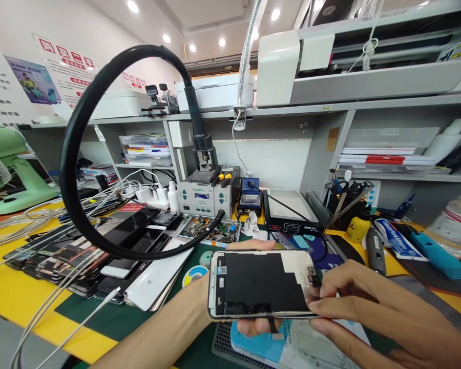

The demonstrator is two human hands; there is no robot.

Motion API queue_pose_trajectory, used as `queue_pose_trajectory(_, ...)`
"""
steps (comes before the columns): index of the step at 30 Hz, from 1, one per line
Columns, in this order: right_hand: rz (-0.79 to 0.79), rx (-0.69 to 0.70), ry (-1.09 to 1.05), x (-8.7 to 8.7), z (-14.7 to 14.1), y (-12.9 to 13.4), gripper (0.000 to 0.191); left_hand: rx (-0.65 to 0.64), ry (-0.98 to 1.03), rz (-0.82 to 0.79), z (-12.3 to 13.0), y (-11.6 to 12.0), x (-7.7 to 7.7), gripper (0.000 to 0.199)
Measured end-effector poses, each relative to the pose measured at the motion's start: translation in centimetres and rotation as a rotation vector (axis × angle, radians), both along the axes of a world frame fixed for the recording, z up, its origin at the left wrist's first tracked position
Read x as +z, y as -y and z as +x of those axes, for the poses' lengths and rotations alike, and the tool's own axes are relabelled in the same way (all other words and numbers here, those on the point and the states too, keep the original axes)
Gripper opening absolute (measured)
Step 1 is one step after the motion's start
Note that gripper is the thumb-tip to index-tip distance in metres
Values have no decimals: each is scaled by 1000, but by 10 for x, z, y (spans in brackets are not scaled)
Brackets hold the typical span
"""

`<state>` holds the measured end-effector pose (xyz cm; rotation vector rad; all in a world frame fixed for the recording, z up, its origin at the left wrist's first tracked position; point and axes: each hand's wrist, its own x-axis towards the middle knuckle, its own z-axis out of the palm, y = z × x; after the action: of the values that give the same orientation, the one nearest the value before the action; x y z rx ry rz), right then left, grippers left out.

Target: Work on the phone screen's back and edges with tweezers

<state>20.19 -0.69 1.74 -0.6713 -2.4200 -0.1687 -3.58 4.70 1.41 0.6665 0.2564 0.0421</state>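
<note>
A phone screen (255, 282) lies sideways across my left hand (249, 326), its black-backed inner side facing me. My left fingers wrap under it and show along both long edges. A short flex cable (274, 328) hangs from the lower edge. At the right end, by the small camera cutout, my right hand (363, 302) pinches the corner between thumb and fingers. Whether a small part sits in that pinch is hidden. Below the hands are a blue and clear sheet (261, 341) and a dark perforated mat (225, 343).
Stacked phones (134, 225) and white cables (71, 277) crowd the left. A thick black hose (67, 169) arches from the hot-air station (202, 197). Behind stand a soldering station (250, 195) and heating plate (292, 207). Tool holders (346, 200) and a glue tube (399, 238) are right.
</note>
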Motion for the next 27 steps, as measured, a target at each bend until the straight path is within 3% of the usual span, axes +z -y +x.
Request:
queue_pose_trajectory(6, -97, -46, -21, -3, 0, 3, 6, 12, -13, 25, 3, -1, 0, 123)
queue_pose_trajectory(10, -80, -56, -140, -8, -5, 4, 13, 40, 29, 5, 2, 0, 0, 108)
queue_pose_trajectory(14, -58, -122, -292, -12, -14, 6, 25, 34, 97, -46, 3, 0, -4, 113)
queue_pose_trajectory(16, -49, -132, -311, -11, -16, 7, 27, 33, 116, -81, 4, -2, -8, 103)
queue_pose_trajectory(19, -42, -126, -281, -9, -15, 5, 25, 25, 157, -126, 5, -4, -13, 93)
queue_pose_trajectory(24, -30, -18, -92, -4, -7, 0, 7, -23, 185, -116, 0, -6, -13, 100)
queue_pose_trajectory(27, -23, 2, -42, -4, -5, 0, 8, -52, 160, -106, -5, -6, -9, 103)
